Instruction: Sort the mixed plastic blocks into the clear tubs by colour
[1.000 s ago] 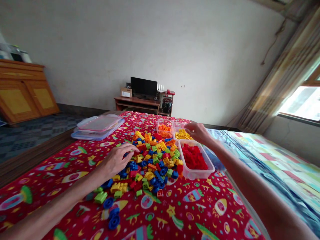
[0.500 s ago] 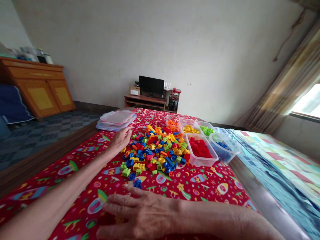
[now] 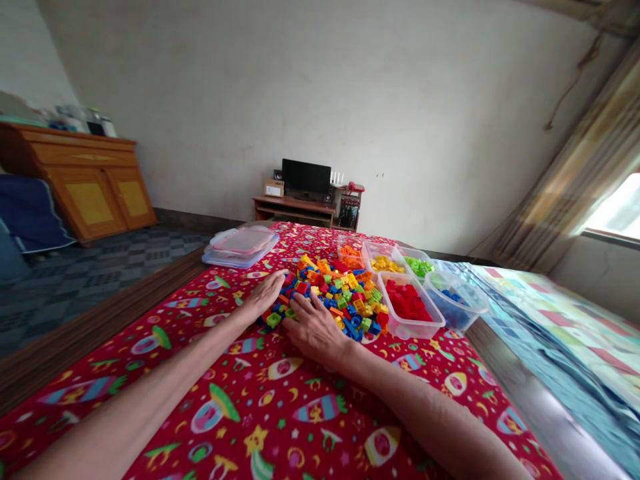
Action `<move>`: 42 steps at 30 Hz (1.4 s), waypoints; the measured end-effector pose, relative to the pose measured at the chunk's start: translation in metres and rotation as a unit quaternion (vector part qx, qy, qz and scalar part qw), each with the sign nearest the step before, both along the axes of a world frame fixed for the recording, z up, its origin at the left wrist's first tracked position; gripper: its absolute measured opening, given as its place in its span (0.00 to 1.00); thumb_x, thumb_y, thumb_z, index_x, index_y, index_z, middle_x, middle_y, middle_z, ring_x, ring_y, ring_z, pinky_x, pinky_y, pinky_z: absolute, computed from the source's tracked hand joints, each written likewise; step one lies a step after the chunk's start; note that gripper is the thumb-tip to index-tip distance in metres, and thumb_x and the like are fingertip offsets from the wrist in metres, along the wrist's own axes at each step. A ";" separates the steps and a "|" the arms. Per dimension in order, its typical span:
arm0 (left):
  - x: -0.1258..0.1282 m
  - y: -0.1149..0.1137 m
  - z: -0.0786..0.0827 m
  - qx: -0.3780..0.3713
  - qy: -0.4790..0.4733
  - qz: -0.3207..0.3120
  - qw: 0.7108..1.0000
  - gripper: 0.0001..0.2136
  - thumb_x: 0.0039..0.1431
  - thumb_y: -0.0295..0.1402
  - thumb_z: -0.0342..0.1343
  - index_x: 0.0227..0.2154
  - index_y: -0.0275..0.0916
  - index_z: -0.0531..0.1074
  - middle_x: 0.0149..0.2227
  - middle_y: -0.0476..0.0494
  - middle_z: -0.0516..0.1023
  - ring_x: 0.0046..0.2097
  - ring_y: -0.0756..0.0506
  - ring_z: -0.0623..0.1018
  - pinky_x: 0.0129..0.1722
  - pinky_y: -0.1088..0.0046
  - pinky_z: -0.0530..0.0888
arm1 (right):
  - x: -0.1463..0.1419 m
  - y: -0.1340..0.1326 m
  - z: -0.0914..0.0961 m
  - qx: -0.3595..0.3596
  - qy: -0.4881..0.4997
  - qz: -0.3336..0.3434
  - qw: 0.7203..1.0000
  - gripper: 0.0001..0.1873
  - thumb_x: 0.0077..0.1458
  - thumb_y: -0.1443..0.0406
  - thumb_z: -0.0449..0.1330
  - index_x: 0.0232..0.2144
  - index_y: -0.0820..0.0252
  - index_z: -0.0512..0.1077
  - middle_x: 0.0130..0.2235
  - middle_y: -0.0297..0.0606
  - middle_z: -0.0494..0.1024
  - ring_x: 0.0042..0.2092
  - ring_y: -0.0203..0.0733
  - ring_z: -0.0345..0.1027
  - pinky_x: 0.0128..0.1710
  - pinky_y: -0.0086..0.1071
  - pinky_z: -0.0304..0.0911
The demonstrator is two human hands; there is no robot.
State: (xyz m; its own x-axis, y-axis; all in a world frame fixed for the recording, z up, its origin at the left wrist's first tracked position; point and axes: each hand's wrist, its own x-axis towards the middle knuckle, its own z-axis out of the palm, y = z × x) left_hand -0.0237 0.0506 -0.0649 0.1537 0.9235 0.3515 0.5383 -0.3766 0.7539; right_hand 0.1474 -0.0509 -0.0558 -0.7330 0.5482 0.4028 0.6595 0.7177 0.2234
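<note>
A heap of mixed plastic bricks (image 3: 340,293), red, blue, yellow, green and orange, lies on a red patterned cloth (image 3: 280,407). My left hand (image 3: 265,295) lies flat with fingers stretched against the heap's left edge. My right hand (image 3: 315,328) rests open, palm down, against the heap's near edge. Neither hand holds a brick. Beside the heap on the right stands a clear tub of red bricks (image 3: 411,305), with a round tub of blue bricks (image 3: 457,299) further right.
Clear tubs of orange bricks (image 3: 349,253), yellow bricks (image 3: 384,262) and green bricks (image 3: 419,265) stand behind. Stacked lids (image 3: 241,244) lie far left on the cloth. A wooden cabinet (image 3: 85,187), a desk with a monitor (image 3: 306,180) and a bed at right.
My right hand has moved forward from the near cloth to the heap's near edge. My left hand has come in against the left edge. The bricks are pushed into a tighter heap.
</note>
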 end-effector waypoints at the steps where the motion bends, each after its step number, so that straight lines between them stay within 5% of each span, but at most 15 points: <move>1: 0.003 -0.003 0.001 -0.004 -0.012 -0.001 1.000 0.25 0.58 0.45 0.38 0.49 0.36 0.68 0.57 0.33 0.69 0.60 0.40 0.67 0.60 0.58 0.61 | 0.004 0.002 0.002 -0.001 0.005 -0.012 1.000 0.12 0.62 0.65 0.49 0.40 0.62 0.72 0.55 0.52 0.67 0.62 0.51 0.49 0.60 0.54 0.45; 6: 0.017 -0.019 0.010 -0.016 -0.065 -0.003 0.998 0.25 0.59 0.46 0.39 0.51 0.35 0.67 0.58 0.35 0.68 0.60 0.41 0.66 0.61 0.60 0.60 | 0.029 0.013 0.022 0.005 0.048 -0.084 0.995 0.15 0.60 0.68 0.51 0.48 0.59 0.70 0.56 0.52 0.65 0.61 0.52 0.52 0.58 0.50 0.51; 11: 0.029 -0.030 0.022 -0.015 -0.111 -0.017 0.994 0.25 0.59 0.48 0.43 0.51 0.36 0.67 0.58 0.37 0.68 0.60 0.40 0.66 0.61 0.60 0.61 | 0.063 0.030 0.035 -0.040 0.131 -0.166 0.977 0.15 0.59 0.69 0.50 0.47 0.59 0.71 0.48 0.49 0.73 0.51 0.46 0.65 0.50 0.39 0.62; 21: 0.049 -0.055 0.036 -0.007 -0.152 -0.168 0.974 0.25 0.59 0.49 0.47 0.52 0.36 0.67 0.56 0.36 0.70 0.56 0.37 0.71 0.57 0.59 0.67 | 0.098 0.026 0.051 -0.053 0.224 -0.203 0.952 0.15 0.58 0.70 0.51 0.44 0.63 0.73 0.42 0.46 0.77 0.46 0.42 0.69 0.45 0.31 0.60; 26: 0.040 -0.042 0.035 0.070 -0.078 -0.134 0.985 0.24 0.59 0.45 0.46 0.53 0.36 0.66 0.54 0.36 0.72 0.54 0.38 0.72 0.55 0.58 0.69 | 0.097 0.022 0.060 -0.094 0.174 -0.261 0.945 0.15 0.59 0.70 0.48 0.37 0.61 0.75 0.33 0.42 0.78 0.36 0.40 0.70 0.34 0.29 0.58; 30: 0.031 -0.032 0.025 0.151 0.083 -0.084 0.981 0.21 0.59 0.39 0.44 0.52 0.35 0.68 0.54 0.35 0.71 0.56 0.38 0.71 0.57 0.58 0.66 | 0.087 0.019 0.056 -0.097 0.134 -0.250 0.954 0.14 0.62 0.64 0.48 0.39 0.58 0.74 0.37 0.42 0.78 0.38 0.40 0.70 0.35 0.29 0.58; 36: 0.031 -0.029 0.015 0.126 0.189 -0.102 0.968 0.23 0.56 0.42 0.47 0.50 0.35 0.71 0.52 0.34 0.75 0.52 0.37 0.74 0.53 0.59 0.69 | 0.072 0.014 0.046 -0.099 0.046 -0.205 0.973 0.12 0.59 0.66 0.53 0.43 0.60 0.73 0.45 0.48 0.73 0.46 0.46 0.66 0.38 0.32 0.61; 42: 0.031 -0.034 0.027 0.093 0.150 -0.056 0.983 0.23 0.55 0.50 0.49 0.41 0.37 0.76 0.43 0.38 0.80 0.43 0.38 0.78 0.45 0.64 0.72 | 0.074 0.018 0.048 -0.107 0.116 -0.182 0.970 0.12 0.58 0.70 0.51 0.38 0.62 0.74 0.39 0.45 0.74 0.39 0.40 0.66 0.38 0.29 0.60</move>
State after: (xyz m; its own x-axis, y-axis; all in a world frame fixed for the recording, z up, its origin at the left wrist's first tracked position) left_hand 0.0077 0.0168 -0.0382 0.3738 0.8187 0.4358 0.6733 -0.5627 0.4796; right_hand 0.2213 -0.0330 -0.0083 -0.3776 0.8433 0.3824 0.8929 0.4409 -0.0906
